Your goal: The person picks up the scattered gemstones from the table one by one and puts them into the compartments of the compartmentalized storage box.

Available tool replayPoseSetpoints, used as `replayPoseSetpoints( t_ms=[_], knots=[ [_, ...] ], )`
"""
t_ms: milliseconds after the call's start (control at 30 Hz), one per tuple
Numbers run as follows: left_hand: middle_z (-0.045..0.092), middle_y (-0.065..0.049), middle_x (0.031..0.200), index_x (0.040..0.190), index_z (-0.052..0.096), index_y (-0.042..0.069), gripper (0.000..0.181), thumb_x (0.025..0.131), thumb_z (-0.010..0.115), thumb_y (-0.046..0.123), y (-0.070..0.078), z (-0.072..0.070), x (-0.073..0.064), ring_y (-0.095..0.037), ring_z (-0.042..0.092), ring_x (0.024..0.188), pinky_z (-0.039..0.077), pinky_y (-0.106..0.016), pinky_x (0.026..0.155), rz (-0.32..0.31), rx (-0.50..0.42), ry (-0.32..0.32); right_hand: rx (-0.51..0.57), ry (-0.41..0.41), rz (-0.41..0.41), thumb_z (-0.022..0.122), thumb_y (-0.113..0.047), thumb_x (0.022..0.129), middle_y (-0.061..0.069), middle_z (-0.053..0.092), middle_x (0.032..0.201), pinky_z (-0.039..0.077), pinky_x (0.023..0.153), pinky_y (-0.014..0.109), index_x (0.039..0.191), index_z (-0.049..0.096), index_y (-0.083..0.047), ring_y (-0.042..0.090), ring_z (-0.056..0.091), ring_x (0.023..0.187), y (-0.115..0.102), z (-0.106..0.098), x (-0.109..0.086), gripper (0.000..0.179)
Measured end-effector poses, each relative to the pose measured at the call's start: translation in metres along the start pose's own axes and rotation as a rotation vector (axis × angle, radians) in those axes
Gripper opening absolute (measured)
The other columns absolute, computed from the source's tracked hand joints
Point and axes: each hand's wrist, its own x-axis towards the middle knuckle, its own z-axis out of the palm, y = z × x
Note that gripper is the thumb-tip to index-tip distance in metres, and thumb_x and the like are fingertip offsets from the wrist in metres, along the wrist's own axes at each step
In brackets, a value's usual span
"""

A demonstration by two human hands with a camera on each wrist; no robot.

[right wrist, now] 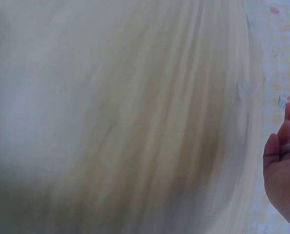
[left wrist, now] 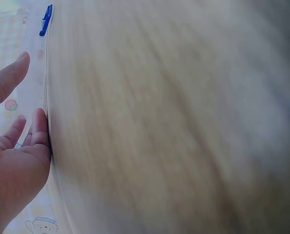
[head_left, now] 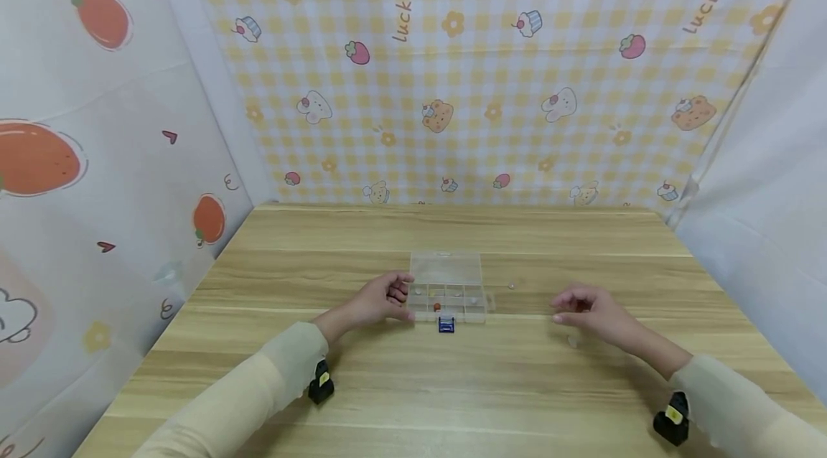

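Note:
In the head view a clear plastic compartment box [head_left: 474, 316] lies on the table with its lid [head_left: 446, 268] raised at the back. Small pale pieces and one orange-red piece [head_left: 437, 306] sit in its compartments. My left hand [head_left: 381, 298] grips the left end of the box, thumb at the near corner and fingers at the far side. A small dark blue piece [head_left: 446, 324] stands at the front edge of the box; the left wrist view also shows it. Off to the right, my right hand [head_left: 591, 311] hovers with loosely bent fingers, nothing visible in them.
A tiny clear bead [head_left: 511, 286] lies right of the box. Another small clear piece [head_left: 572, 341] is close under my right hand. The wooden table [head_left: 452, 400] meets a patterned curtain [head_left: 452, 85] behind and cloth walls at both sides.

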Motion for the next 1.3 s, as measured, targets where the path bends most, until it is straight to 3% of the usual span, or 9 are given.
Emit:
replayPoseSetpoints(
  t_ms=[267, 500, 667, 1067, 1300],
  knots=[
    [0.053, -0.014, 0.109, 0.134, 0.048, -0.005, 0.072, 0.072, 0.084, -0.002, 0.002, 0.001, 0.000, -0.023, 0.052, 0.095, 0.048, -0.031, 0.084, 0.002, -0.002, 0.004, 0.030, -0.088, -0.100, 0.075, -0.006, 0.083, 0.012, 0.063, 0.091, 0.046, 0.062, 0.024, 0.103, 0.069, 0.001, 0.012, 0.052, 0.076, 0.014, -0.011, -0.013, 0.022],
    [0.053, -0.013, 0.108, 0.133, 0.048, -0.005, 0.071, 0.072, 0.084, -0.002, 0.004, 0.002, -0.001, -0.022, 0.052, 0.095, 0.048, -0.031, 0.083, 0.005, 0.008, 0.006, 0.046, -0.141, -0.103, 0.078, -0.008, 0.081, 0.010, 0.064, 0.091, 0.044, 0.058, 0.026, 0.103, 0.070, -0.002, 0.011, 0.051, 0.071, 0.019, -0.015, -0.015, 0.025],
    [0.053, -0.014, 0.108, 0.133, 0.048, -0.005, 0.071, 0.072, 0.083, -0.002, 0.003, 0.002, 0.000, -0.022, 0.052, 0.094, 0.048, -0.031, 0.083, 0.005, 0.010, 0.005, 0.058, -0.175, -0.175, 0.078, -0.004, 0.080, 0.010, 0.065, 0.097, 0.045, 0.058, 0.026, 0.102, 0.070, -0.002, 0.011, 0.051, 0.071, 0.023, -0.015, -0.015, 0.024],
    [0.053, -0.017, 0.110, 0.134, 0.048, -0.005, 0.071, 0.073, 0.083, -0.002, 0.007, 0.003, -0.003, -0.026, 0.052, 0.096, 0.046, -0.033, 0.086, 0.000, 0.016, 0.008, 0.049, -0.257, -0.204, 0.079, -0.009, 0.079, 0.011, 0.062, 0.104, 0.048, 0.076, 0.024, 0.102, 0.070, -0.005, 0.011, 0.056, 0.094, 0.025, -0.015, -0.017, 0.025],
    [0.053, -0.014, 0.109, 0.135, 0.048, -0.004, 0.071, 0.073, 0.083, 0.000, 0.001, 0.003, 0.001, -0.023, 0.052, 0.096, 0.046, -0.033, 0.086, -0.002, 0.020, 0.008, 0.031, -0.272, -0.212, 0.079, -0.011, 0.080, 0.008, 0.063, 0.104, 0.048, 0.078, 0.022, 0.102, 0.070, -0.007, 0.009, 0.055, 0.096, 0.029, -0.014, -0.016, 0.023]
  ],
)
